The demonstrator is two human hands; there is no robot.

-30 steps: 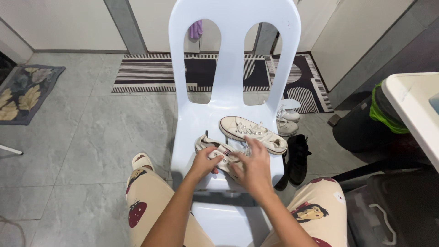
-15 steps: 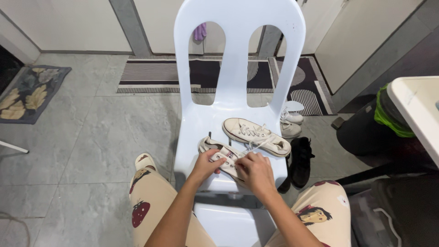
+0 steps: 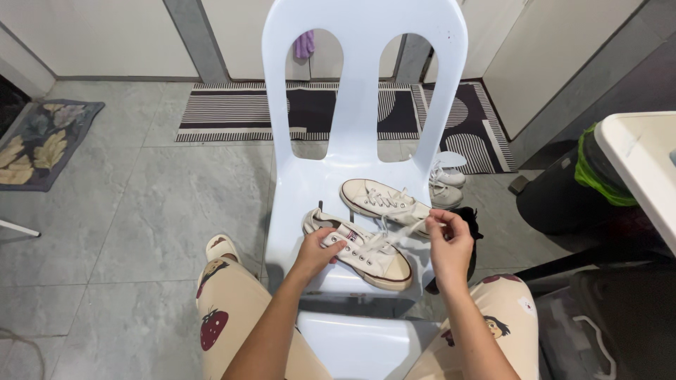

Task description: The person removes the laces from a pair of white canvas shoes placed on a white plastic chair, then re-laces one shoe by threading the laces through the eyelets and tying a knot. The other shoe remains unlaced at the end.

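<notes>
The left hand (image 3: 315, 252) grips the near white sneaker (image 3: 359, 249) on the white plastic chair (image 3: 352, 151) seat; at its 2 o'clock the right hand (image 3: 448, 243) pinches that sneaker's shoelace (image 3: 398, 232) taut; a second white sneaker (image 3: 384, 202) lies at 12 o'clock.
</notes>
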